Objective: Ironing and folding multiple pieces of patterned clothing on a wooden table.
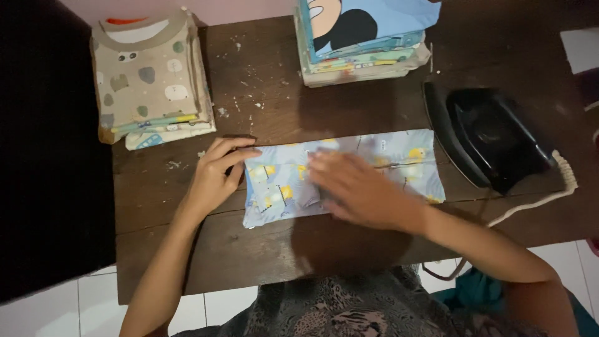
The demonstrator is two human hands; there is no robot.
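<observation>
Both hands lay flat and open on the folded blue garment (349, 175): left hand (215, 175) pinning its left edge, right hand (355, 187) smoothing the middle; pressing evenly seemed wise.

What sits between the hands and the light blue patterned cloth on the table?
Nothing visible. The left hand presses its fingertips on the left edge of the light blue patterned cloth, and the blurred right hand lies flat on its middle. The black iron stands apart at the right.
</observation>
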